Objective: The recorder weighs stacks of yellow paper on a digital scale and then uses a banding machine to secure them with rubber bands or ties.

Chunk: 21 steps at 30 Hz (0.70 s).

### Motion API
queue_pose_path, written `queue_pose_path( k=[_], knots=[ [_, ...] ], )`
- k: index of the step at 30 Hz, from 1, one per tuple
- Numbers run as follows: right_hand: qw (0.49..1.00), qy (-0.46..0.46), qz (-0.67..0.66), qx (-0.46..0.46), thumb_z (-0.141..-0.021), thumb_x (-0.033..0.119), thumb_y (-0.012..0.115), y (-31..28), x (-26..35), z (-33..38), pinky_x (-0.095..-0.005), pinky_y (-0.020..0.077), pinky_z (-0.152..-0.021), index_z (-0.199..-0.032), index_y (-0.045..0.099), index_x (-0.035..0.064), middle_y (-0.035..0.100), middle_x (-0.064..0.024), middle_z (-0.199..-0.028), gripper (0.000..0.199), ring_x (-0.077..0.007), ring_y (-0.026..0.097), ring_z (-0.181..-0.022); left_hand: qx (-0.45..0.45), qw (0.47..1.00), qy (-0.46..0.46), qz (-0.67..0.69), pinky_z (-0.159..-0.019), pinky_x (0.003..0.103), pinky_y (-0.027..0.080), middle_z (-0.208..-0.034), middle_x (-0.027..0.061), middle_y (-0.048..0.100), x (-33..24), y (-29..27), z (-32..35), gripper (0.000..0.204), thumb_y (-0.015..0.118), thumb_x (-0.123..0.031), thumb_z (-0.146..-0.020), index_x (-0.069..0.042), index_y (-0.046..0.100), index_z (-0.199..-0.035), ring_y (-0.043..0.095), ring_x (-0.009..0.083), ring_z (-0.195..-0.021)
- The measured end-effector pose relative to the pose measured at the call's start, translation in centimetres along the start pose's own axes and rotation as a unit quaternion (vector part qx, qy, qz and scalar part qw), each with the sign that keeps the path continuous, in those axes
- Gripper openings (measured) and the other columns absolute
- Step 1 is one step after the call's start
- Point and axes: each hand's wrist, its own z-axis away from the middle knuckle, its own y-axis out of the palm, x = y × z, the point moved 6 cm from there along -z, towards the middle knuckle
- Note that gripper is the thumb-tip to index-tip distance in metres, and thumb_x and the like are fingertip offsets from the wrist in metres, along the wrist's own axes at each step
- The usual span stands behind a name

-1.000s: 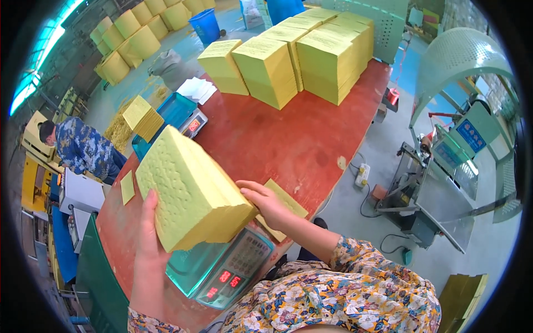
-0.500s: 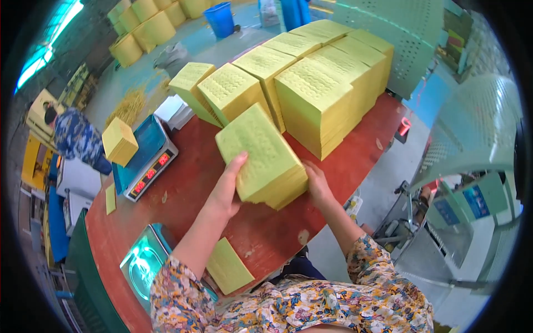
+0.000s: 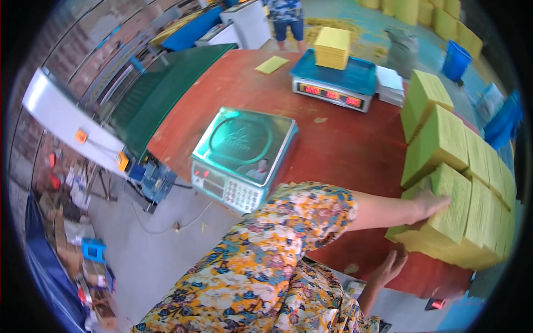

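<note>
The right hand (image 3: 388, 269) was seen lowest in the view, at the near edge of the red-brown surface (image 3: 344, 150), its fingers (image 3: 398, 260) spread apart and laid against the lower near side of a thick yellow-green rectangular paper bundle (image 3: 444, 222), with nothing clamped between them. Just above it, the left hand (image 3: 430, 204), reached out from a flower-patterned sleeve (image 3: 300, 219), was pressed flat on the same bundle's front face, its fingers held straight and loosely together, not closed around anything. The bundle was stood at the near right end of the surface, touching a row of like yellow-green bundles (image 3: 444, 133) that was set on edge along the right side. To the left of the sleeve, a teal-topped electronic scale with a shiny steel pan (image 3: 244, 150) was placed near the front of the surface. Farther back, a second scale with a blue platform and a red-lit display (image 3: 333, 83) was loaded with a small stack of yellow sheets (image 3: 332, 47). Beyond it, a single flat yellow sheet (image 3: 272, 64) was laid on the surface, and a green conveyor belt (image 3: 166, 94) was run along the far left edge.
</note>
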Motion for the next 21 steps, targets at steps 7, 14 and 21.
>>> queue_pose_path(
  k=[7, 14, 21],
  knots=[
    [0.995, 0.017, -0.086, 0.038, -0.099, 0.012, 0.052, -0.3, -2.9, -2.6, -0.0376, 0.0425, -0.104, -0.126, 0.053, -0.0029, 0.058, -0.0116, -0.123, 0.031, -0.0220, 0.055, -0.114, 0.086, 0.975, 0.152, -0.135, -0.111, 0.042, 0.036, -0.141, 0.0297, 0.046, 0.6, -4.6, 7.3, 0.087, 0.065, -0.040, -0.088, 0.006, 0.024, -0.149, 0.044, 0.0368, -0.135],
    [0.997, 0.070, -0.012, -0.003, -0.096, 0.007, 0.053, 0.0, 1.3, 4.1, -0.0306, 0.0486, -0.095, -0.122, 0.060, -0.0042, 0.064, -0.0101, -0.116, 0.029, -0.0178, 0.060, -0.107, 0.354, 0.909, -0.103, -0.194, -0.083, 0.032, 0.052, -0.103, 0.0100, 0.069, 13.3, -17.3, 21.7, 0.041, 0.058, -0.039, -0.098, -0.002, 0.066, -0.115, 0.065, 0.0183, -0.094],
    [0.986, 0.153, -0.047, -0.052, -0.097, 0.015, 0.055, 6.4, 5.8, 20.9, -0.0315, 0.0517, -0.077, -0.098, 0.068, -0.0016, 0.069, -0.0078, -0.089, 0.022, -0.0160, 0.064, -0.084, 0.478, 0.843, -0.198, -0.147, -0.087, 0.031, 0.052, -0.107, 0.0078, 0.069, 17.2, -17.8, 27.4, 0.030, 0.054, -0.021, -0.100, 0.002, 0.065, -0.115, 0.065, 0.0155, -0.098]
  ],
)
